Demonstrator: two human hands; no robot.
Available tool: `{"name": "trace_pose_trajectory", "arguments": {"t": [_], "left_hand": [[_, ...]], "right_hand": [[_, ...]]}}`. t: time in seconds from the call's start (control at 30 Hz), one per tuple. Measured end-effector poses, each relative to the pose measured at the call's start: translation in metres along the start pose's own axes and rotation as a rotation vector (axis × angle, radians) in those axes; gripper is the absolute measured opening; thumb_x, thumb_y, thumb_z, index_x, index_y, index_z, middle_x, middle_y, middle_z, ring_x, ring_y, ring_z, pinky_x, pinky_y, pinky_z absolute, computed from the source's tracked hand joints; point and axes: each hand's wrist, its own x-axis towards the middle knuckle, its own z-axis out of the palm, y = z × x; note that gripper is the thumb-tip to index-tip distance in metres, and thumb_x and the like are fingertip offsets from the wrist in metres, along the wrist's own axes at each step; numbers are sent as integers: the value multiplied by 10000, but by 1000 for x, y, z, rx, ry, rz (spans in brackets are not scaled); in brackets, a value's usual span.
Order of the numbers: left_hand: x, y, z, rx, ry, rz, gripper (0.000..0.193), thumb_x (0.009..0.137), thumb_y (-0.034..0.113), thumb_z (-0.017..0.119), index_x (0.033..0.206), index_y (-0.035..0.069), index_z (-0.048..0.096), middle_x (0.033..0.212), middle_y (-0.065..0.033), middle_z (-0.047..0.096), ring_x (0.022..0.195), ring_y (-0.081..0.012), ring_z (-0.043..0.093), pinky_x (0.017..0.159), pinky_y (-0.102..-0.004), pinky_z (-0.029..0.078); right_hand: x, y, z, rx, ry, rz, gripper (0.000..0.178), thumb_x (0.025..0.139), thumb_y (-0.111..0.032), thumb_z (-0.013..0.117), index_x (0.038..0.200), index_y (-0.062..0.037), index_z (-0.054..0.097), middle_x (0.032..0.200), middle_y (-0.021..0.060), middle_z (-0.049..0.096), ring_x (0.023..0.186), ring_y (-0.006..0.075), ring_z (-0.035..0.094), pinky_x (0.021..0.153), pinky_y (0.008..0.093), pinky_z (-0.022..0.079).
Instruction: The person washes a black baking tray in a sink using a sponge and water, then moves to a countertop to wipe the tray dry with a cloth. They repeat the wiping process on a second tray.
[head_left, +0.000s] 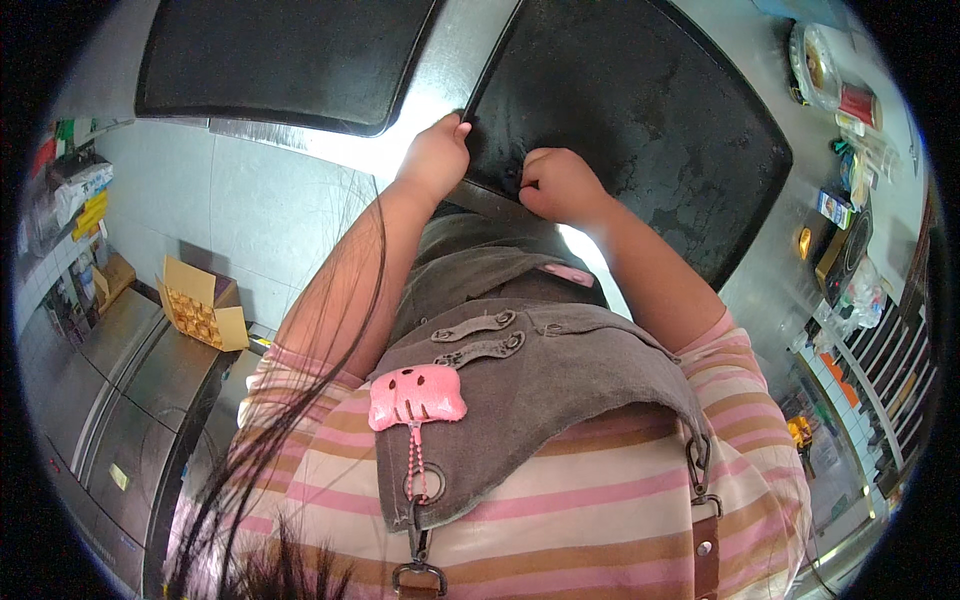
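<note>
A large black tray (640, 120) with smeared, wet-looking patches lies in front of me on a shiny metal surface. My left hand (438, 158) is closed at the tray's left edge near its close corner, with the thumb over the rim. Just inside the near edge, my right hand (562, 187) is curled into a fist low over the tray. Something small and dark shows beside its fingers, too indistinct to name. At the far left rests a second black tray (285, 60), touched by neither hand.
Packages and a clear plastic container (815, 65) stand along the right side, near a metal rack (890, 370). An open cardboard box (205, 305) with things in it sits at the left. Against my front hangs a grey apron (560, 370) with a pink plush charm (418, 397).
</note>
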Motion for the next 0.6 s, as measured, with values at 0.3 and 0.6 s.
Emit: {"name": "trace_pose_trajectory", "arguments": {"t": [0.3, 0.6], "left_hand": [[1, -6, 3, -30, 14, -9, 295, 1027, 271, 431, 1110, 42, 598, 956, -267, 662, 930, -463, 629, 807, -512, 493], [4, -7, 1, 12, 18, 7, 270, 1022, 254, 445, 1081, 35, 593, 841, -247, 663, 801, -437, 651, 722, -503, 507]], "right_hand": [[44, 11, -9, -45, 621, -8, 294, 761, -184, 648, 983, -14, 736, 1088, 137, 697, 1017, 333, 622, 918, 409, 507], [51, 5, 11, -196, 343, -157, 178, 716, -193, 640, 749, -30, 706, 837, 111, 660, 852, 337, 622, 779, 448, 523]]}}
